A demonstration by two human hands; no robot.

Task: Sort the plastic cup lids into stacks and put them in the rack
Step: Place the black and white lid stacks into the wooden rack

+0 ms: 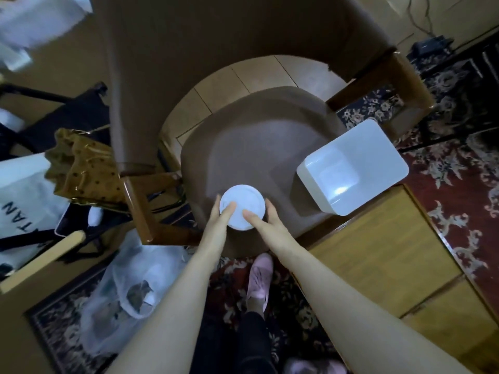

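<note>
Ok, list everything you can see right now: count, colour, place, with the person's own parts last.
round white plastic lid stack: one, white, front of the chair seat, held between both hands
brown upholstered chair: one, brown seat with wooden arms, centre
white rounded plastic bin: one, white, right edge of the seat, partly on the cabinet
light wooden cabinet: one, tan, lower right
patterned red rug: one, red and dark, floor
clear plastic bag: one, translucent, floor lower left
tan dotted fabric bag: one, tan, left of chair
pink shoe: one fully seen, floor
left hand: grips the lids' left side
right hand: grips the right side
</note>
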